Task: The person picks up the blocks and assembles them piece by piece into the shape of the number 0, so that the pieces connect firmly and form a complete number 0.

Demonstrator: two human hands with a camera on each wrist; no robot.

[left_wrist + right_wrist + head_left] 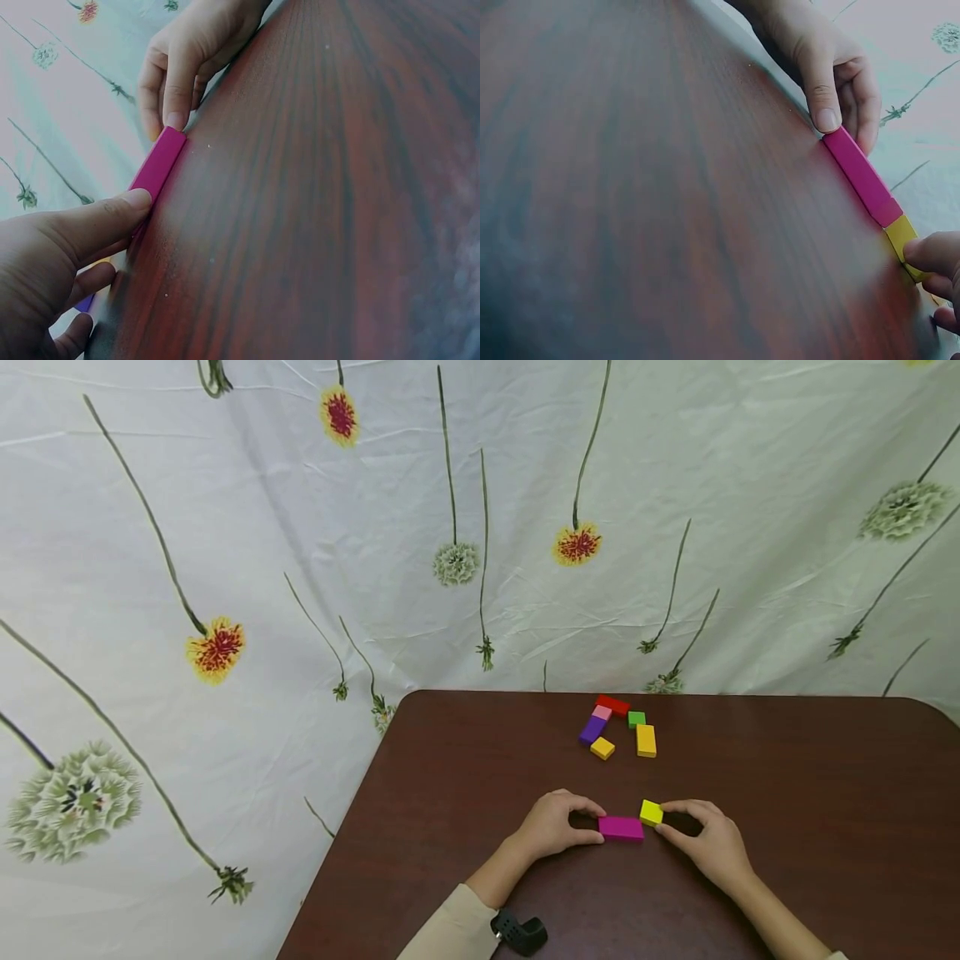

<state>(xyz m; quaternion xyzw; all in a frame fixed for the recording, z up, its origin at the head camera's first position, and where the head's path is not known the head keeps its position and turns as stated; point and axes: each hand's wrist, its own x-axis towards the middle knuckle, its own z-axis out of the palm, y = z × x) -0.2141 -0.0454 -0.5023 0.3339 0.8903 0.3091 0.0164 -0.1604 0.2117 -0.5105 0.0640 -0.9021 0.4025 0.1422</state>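
Observation:
A magenta rectangular block (621, 829) lies on the brown table, its left end pinched between the thumb and fingers of my left hand (557, 827). At its right end is a small yellow cube (651, 812), which my right hand (708, 843) pinches between thumb and fingertip. The cube looks slightly turned against the block in the head view. In the right wrist view the yellow cube (902, 241) sits right at the end of the magenta block (862, 178). The left wrist view shows the magenta block (159, 166) between both hands; there the cube is mostly hidden.
Farther back on the table (480, 760) lies a loose ring of blocks: red (613, 705), pink (602, 713), purple (592, 730), a small orange-yellow one (602, 748), green (637, 718) and a longer yellow-orange one (646, 741). A flower-printed cloth (375, 527) hangs behind the table.

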